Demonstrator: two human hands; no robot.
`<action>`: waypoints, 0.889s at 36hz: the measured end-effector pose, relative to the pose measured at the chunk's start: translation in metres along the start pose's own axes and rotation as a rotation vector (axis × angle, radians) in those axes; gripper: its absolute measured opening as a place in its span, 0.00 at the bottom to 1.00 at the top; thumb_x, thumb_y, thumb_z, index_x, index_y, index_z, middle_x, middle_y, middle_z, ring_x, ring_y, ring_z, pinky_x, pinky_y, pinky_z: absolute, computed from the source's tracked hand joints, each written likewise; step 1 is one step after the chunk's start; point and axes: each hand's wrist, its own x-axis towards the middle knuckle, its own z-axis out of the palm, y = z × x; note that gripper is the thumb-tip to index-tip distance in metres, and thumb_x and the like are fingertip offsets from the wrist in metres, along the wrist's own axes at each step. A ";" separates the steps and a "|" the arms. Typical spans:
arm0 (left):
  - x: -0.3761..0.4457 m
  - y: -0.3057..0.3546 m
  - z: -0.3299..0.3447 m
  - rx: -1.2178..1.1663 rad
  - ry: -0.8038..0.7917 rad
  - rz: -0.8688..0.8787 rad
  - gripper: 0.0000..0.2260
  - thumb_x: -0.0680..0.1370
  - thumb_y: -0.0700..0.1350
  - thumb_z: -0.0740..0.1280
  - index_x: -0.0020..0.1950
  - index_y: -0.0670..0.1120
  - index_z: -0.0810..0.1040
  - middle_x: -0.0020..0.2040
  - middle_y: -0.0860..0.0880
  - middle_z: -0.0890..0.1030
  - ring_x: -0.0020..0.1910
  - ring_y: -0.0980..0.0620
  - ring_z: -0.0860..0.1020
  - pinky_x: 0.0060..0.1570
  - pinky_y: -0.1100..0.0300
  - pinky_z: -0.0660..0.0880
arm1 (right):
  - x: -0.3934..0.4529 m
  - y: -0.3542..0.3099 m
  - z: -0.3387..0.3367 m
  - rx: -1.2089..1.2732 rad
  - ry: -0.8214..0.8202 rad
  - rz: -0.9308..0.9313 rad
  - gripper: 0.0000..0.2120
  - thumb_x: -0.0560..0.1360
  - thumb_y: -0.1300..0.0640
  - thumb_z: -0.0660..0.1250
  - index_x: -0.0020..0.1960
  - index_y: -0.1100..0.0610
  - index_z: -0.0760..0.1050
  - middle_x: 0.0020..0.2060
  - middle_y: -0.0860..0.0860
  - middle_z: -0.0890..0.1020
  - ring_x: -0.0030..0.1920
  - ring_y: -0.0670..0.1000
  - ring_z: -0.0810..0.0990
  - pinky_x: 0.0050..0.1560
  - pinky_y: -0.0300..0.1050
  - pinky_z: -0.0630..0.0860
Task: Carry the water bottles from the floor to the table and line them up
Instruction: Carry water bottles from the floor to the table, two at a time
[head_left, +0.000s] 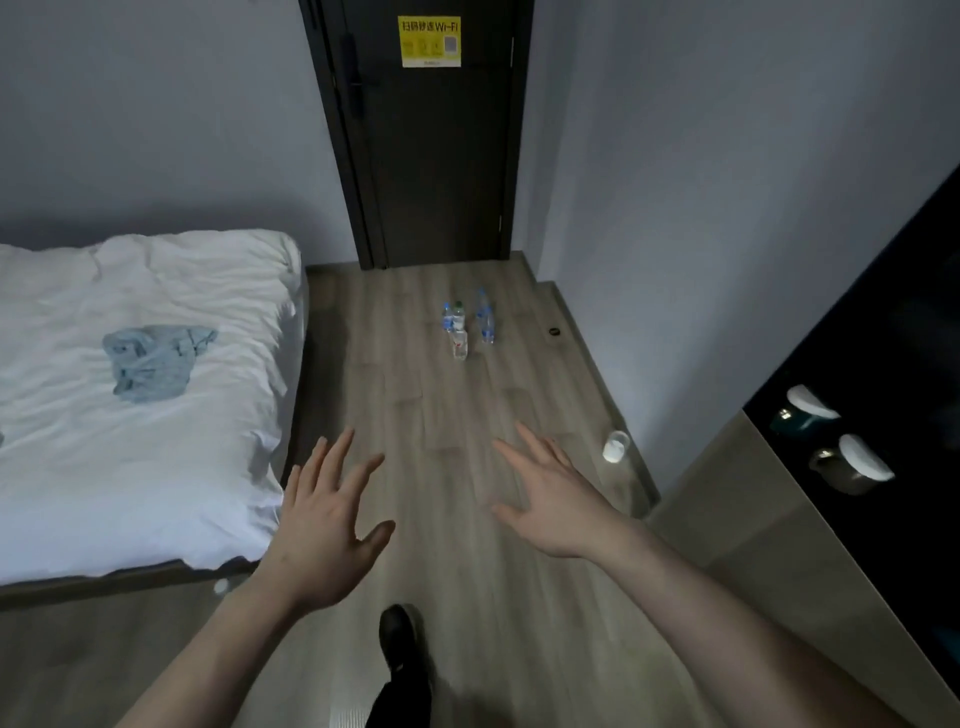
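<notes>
Several clear water bottles (467, 325) with blue labels stand in a small cluster on the wooden floor, far ahead near the dark door. One with a red-marked label (460, 345) is nearest me. My left hand (324, 525) and my right hand (553, 496) reach forward at about waist height, fingers spread and straight, both holding nothing. Both hands are well short of the bottles. The light wooden table surface (753, 525) shows at the right edge.
A bed with white bedding (130, 415) and a blue cloth (153, 361) fills the left. A dark door (431, 156) closes the far end. On the right are a dark cabinet with mugs (847, 467), a white cup (615, 447) and a small black object (555, 331) on the floor. My dark shoe (397, 636) is below.
</notes>
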 end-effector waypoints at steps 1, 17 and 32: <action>0.017 -0.008 -0.003 -0.001 0.000 0.003 0.33 0.76 0.57 0.70 0.78 0.55 0.62 0.83 0.50 0.45 0.81 0.44 0.43 0.78 0.43 0.51 | 0.016 -0.003 -0.003 0.002 -0.001 0.002 0.39 0.78 0.41 0.65 0.81 0.43 0.47 0.80 0.44 0.40 0.80 0.55 0.42 0.79 0.52 0.50; 0.262 -0.111 -0.050 0.037 -0.058 0.134 0.33 0.76 0.59 0.67 0.79 0.56 0.60 0.83 0.49 0.46 0.81 0.44 0.43 0.78 0.43 0.49 | 0.230 -0.035 -0.051 0.011 0.108 0.104 0.39 0.76 0.39 0.65 0.80 0.41 0.49 0.81 0.44 0.43 0.80 0.52 0.44 0.77 0.48 0.50; 0.464 -0.174 -0.065 0.085 -0.145 0.137 0.33 0.78 0.60 0.66 0.80 0.58 0.55 0.82 0.52 0.40 0.81 0.47 0.38 0.79 0.45 0.46 | 0.437 -0.019 -0.096 0.064 0.040 0.154 0.39 0.77 0.39 0.64 0.81 0.42 0.47 0.80 0.43 0.40 0.80 0.53 0.41 0.79 0.50 0.50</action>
